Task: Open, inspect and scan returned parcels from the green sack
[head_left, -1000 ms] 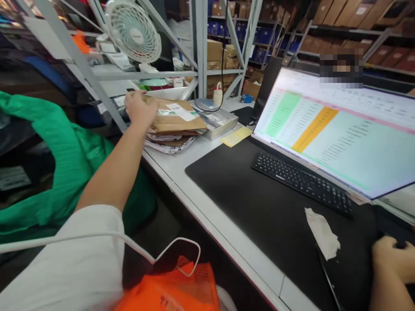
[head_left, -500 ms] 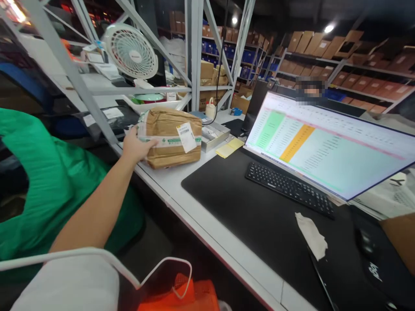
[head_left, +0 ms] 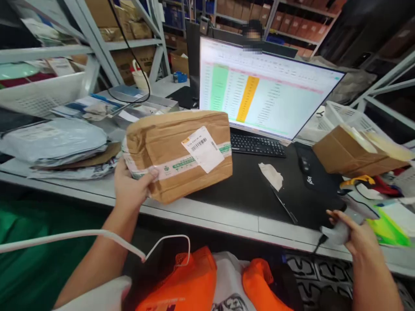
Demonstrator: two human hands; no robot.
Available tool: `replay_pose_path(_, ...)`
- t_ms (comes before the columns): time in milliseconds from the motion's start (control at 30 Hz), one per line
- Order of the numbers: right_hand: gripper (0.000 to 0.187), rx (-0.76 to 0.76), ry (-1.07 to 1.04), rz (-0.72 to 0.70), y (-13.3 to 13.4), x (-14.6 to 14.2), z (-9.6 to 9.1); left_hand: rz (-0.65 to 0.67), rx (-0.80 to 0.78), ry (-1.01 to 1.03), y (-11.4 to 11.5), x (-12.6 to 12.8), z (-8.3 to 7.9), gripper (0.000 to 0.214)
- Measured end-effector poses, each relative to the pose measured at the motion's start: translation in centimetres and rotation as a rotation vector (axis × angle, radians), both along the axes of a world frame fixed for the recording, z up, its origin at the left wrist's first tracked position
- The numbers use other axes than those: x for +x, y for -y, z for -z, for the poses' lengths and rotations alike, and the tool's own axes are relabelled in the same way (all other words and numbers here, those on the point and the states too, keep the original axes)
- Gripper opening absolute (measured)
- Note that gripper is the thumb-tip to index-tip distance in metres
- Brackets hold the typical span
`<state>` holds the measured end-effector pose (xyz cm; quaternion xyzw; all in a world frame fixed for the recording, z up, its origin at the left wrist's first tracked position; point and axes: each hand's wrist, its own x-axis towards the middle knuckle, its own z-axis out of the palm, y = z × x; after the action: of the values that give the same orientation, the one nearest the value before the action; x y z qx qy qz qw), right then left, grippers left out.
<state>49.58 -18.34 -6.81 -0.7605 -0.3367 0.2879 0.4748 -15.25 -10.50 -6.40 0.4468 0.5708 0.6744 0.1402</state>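
Observing remotely | left hand (head_left: 132, 185) clamped on parcel (head_left: 171, 138) at one end, I judge to leave label (head_left: 205, 151) exposed | right hand (head_left: 360, 229) gripping grey corded device (head_left: 337, 234)

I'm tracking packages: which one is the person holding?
The brown taped package with the white barcode label, gripped in the left hand; the stacked packages on the desk at left are not held.

I have the creased brown parcel (head_left: 178, 149) held up left of centre, its right end tilted higher, white-and-green tape (head_left: 171, 169) across it and barcode label (head_left: 205, 151) facing me; the grey scanner (head_left: 337, 233) is held at lower right.
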Motion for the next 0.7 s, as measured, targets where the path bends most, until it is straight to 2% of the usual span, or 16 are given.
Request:
replay_pose_path(33,0.04,0.081,-0.12,-0.064,0.7,-1.9,-0.9,0.016,-0.003,-0.029,0.2,1.6,0.5,0.07)
replay_pose_path(100,0.035,0.098,-0.241,-0.248,1.9,-6.5,-2.5,0.019,0.0,-0.103,0.8,4.7,1.2,0.064)
replay_pose_path(167,0.038,0.008,-0.197,-0.45,2.4,-11.4,-3.9,0.026,0.006,-0.155,1.4,7.4,1.6,0.063)
replay_pose_path(200,0.036,-0.012,-0.15,-0.506,2.4,-13.8,-4.5,0.039,0.012,-0.171,1.5,8.4,1.7,0.065)
replay_pose_path(267,0.033,-0.04,-0.12,-0.589,2.2,-17.6,-5.5,0.077,0.026,-0.188,1.8,9.7,1.9,0.068)
replay_pose_path(300,0.037,-0.033,-0.12,-0.609,2.0,-18.9,-5.8,0.093,0.032,-0.196,1.9,9.9,2.0,0.068)
replay_pose_path(367,0.043,-0.021,-0.129,-0.621,1.9,-20.0,-6.0,0.09,0.047,-0.214,2.2,9.4,2.3,0.066)
replay_pose_path(433,0.04,-0.022,-0.114,-0.573,1.8,-18.8,-5.7,0.06,0.053,-0.233,2.6,8.0,2.9,0.066)
replay_pose_path(500,0.04,-0.08,-0.075,-0.459,1.2,-15.5,-4.7,0.049,0.039,-0.245,3.1,6.0,3.5,0.071)
replay_pose_path(567,0.042,-0.163,-0.034,-0.263,-0.3,-10.7,-3.1,0.083,0.008,-0.243,3.6,4.0,4.2,0.082)
replay_pose_path(633,0.04,-0.175,-0.04,-0.027,-2.1,-4.9,-1.2,0.139,-0.012,-0.232,3.9,2.6,4.8,0.102)
replay_pose_path(700,0.03,-0.208,-0.025,0.048,-3.4,0.8,0.7,0.159,-0.009,-0.22,4.0,1.8,5.4,0.122)
